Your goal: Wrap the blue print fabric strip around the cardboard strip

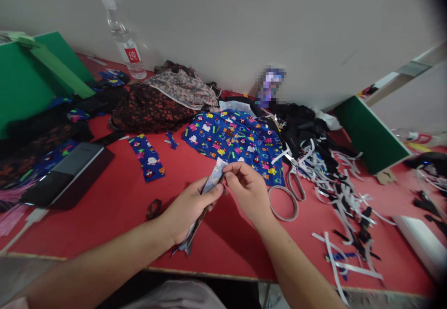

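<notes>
My left hand (pixel 186 209) is closed around a narrow strip of pale printed fabric (pixel 214 177) that hangs down below my palm to the table's front edge. My right hand (pixel 246 188) pinches the strip's upper end, fingers pressed together, right beside my left thumb. Both hands hover over the red table (pixel 122 197). Just beyond them lies a blue cartoon-print cloth (pixel 232 139). Large scissors (pixel 289 185) rest on the table to the right of my right hand.
A blue print strip (pixel 146 156) and a dark flat device (pixel 68 174) lie at left, with green boards (pixel 31 73) and dark floral fabrics (pixel 153 104) behind. A water bottle (pixel 125 43) stands by the wall. White and black strips (pixel 342 197) litter the right side.
</notes>
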A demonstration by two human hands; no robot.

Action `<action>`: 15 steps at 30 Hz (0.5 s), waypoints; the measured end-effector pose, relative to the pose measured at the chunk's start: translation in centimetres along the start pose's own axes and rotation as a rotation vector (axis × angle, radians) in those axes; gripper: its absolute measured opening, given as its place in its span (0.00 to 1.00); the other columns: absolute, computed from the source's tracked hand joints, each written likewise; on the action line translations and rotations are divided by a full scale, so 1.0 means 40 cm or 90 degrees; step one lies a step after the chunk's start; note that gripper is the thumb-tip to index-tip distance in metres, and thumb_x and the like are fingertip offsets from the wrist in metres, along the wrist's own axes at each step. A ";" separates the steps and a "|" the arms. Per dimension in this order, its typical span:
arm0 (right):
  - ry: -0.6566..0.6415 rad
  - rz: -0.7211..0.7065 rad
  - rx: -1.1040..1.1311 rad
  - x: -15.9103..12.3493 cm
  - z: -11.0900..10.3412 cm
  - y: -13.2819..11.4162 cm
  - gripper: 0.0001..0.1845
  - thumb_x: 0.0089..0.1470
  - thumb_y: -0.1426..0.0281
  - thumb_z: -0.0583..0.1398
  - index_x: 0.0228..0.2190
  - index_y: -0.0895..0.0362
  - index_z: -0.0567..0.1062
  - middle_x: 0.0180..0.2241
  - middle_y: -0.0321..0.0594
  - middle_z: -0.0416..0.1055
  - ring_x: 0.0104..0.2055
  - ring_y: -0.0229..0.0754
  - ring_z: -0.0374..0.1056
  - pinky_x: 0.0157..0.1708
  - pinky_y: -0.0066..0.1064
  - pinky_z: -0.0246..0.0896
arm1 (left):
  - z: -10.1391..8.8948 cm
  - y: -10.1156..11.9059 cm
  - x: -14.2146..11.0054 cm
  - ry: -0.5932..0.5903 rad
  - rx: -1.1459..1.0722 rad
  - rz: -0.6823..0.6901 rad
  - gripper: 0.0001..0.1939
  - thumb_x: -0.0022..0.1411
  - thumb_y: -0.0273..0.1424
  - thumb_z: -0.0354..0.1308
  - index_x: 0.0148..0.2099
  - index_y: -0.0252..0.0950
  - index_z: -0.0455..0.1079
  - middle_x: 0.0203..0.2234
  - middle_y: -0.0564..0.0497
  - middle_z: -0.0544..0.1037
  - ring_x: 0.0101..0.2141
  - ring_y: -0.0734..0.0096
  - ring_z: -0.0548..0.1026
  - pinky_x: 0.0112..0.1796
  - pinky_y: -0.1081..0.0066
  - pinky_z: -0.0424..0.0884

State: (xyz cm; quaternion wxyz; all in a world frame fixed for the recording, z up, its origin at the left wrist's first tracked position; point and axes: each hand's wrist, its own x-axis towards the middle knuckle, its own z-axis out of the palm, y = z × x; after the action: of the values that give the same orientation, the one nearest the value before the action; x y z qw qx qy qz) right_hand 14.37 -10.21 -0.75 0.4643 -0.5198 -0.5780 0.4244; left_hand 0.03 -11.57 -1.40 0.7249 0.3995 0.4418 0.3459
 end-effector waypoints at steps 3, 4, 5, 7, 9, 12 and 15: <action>0.002 0.001 0.020 -0.003 0.005 0.008 0.04 0.53 0.72 0.55 0.31 0.55 0.71 0.22 0.31 0.68 0.23 0.33 0.64 0.26 0.24 0.61 | 0.001 0.000 -0.002 -0.001 0.016 0.005 0.12 0.59 0.40 0.55 0.34 0.35 0.64 0.22 0.57 0.60 0.26 0.76 0.57 0.29 0.73 0.55; 0.001 0.002 0.029 -0.003 0.006 0.010 0.04 0.53 0.72 0.55 0.31 0.55 0.70 0.22 0.30 0.68 0.23 0.33 0.64 0.26 0.24 0.61 | 0.001 -0.001 -0.002 0.001 0.023 0.008 0.13 0.59 0.41 0.55 0.33 0.35 0.64 0.22 0.57 0.59 0.26 0.76 0.57 0.29 0.73 0.54; -0.001 0.003 0.038 -0.003 0.008 0.011 0.04 0.53 0.72 0.55 0.31 0.55 0.70 0.22 0.30 0.68 0.23 0.33 0.64 0.26 0.24 0.61 | 0.001 -0.001 -0.002 0.003 0.029 0.010 0.13 0.59 0.41 0.55 0.33 0.35 0.63 0.22 0.57 0.59 0.26 0.76 0.56 0.29 0.73 0.54; -0.002 0.006 0.049 -0.004 0.010 0.013 0.04 0.53 0.73 0.55 0.31 0.55 0.70 0.22 0.30 0.68 0.23 0.33 0.64 0.26 0.24 0.61 | 0.000 -0.001 -0.002 0.006 0.039 0.015 0.13 0.59 0.41 0.55 0.32 0.35 0.62 0.22 0.57 0.59 0.25 0.76 0.56 0.28 0.72 0.53; -0.002 0.007 0.049 -0.003 0.011 0.013 0.04 0.53 0.73 0.55 0.31 0.55 0.69 0.22 0.30 0.67 0.23 0.33 0.63 0.26 0.24 0.61 | -0.001 -0.002 -0.001 0.007 0.047 0.019 0.14 0.59 0.41 0.55 0.31 0.36 0.62 0.22 0.57 0.59 0.25 0.76 0.56 0.28 0.72 0.53; 0.001 0.003 0.024 -0.004 0.011 0.011 0.04 0.53 0.73 0.54 0.32 0.55 0.69 0.23 0.30 0.67 0.23 0.33 0.63 0.26 0.24 0.60 | -0.002 -0.005 -0.001 0.007 0.056 0.020 0.14 0.59 0.41 0.54 0.32 0.36 0.62 0.22 0.57 0.59 0.26 0.76 0.56 0.28 0.72 0.53; 0.010 -0.009 -0.025 -0.005 0.010 0.007 0.04 0.53 0.73 0.54 0.31 0.55 0.70 0.23 0.31 0.68 0.23 0.33 0.64 0.25 0.24 0.60 | -0.002 -0.007 0.000 0.004 0.054 0.018 0.13 0.60 0.41 0.54 0.33 0.36 0.63 0.22 0.57 0.59 0.26 0.75 0.57 0.29 0.72 0.54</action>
State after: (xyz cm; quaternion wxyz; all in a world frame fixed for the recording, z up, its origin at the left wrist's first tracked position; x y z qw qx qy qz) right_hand 14.04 -10.37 -1.13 0.4613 -0.5281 -0.5863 0.4057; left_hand -0.01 -11.67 -1.68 0.7011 0.4347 0.4527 0.3384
